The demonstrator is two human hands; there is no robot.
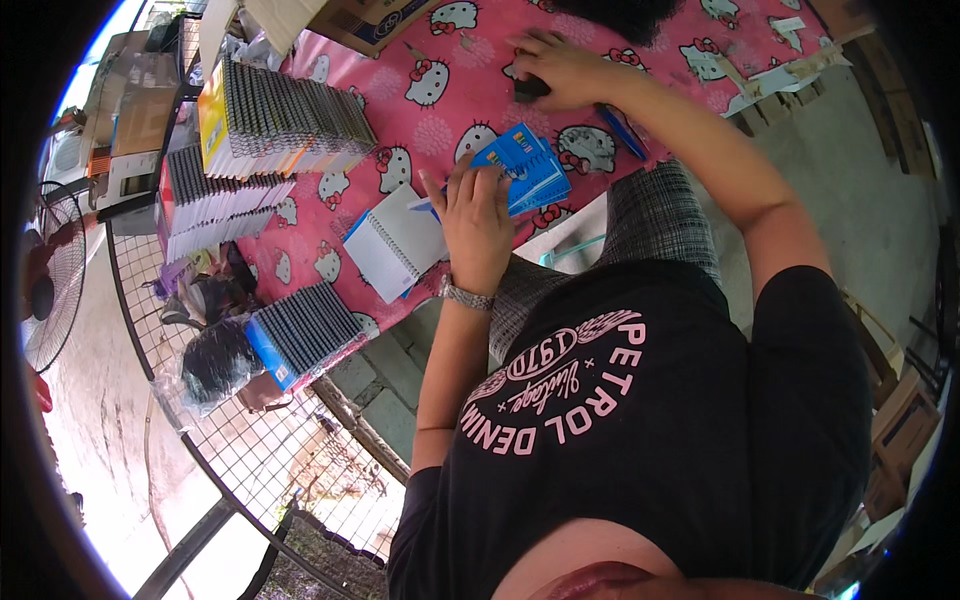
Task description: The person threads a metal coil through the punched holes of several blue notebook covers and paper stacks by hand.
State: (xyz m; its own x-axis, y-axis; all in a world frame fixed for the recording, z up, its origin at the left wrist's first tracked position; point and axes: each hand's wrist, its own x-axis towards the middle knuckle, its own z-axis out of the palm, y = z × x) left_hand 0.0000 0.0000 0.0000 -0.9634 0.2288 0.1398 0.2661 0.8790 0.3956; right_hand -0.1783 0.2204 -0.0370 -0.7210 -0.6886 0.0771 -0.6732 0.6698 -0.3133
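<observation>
My left hand (475, 210), with a watch or bracelet at the wrist, is over an open spiral notebook (388, 245) at the table's near edge. Its fingers are bent on the notebook's right side, where a raised edge runs under them; their tips are partly hidden. Touching or close by that hand, several small blue notebooks (535, 172) lie in a fanned pile. Farther off to the right, my right hand (562, 72) reaches across the table, its thumb and fingers around a small black object (530, 89). The palm covers part of that object, so its kind is unclear.
Tall stacks of spiral notebooks (285, 115) stand at the left, and a shorter stack (308, 330) sits at the near left corner. A blue pen-like item (625, 132) lies near my right forearm. The pink patterned tablecloth (395, 110) reaches a cardboard box (370, 22) behind.
</observation>
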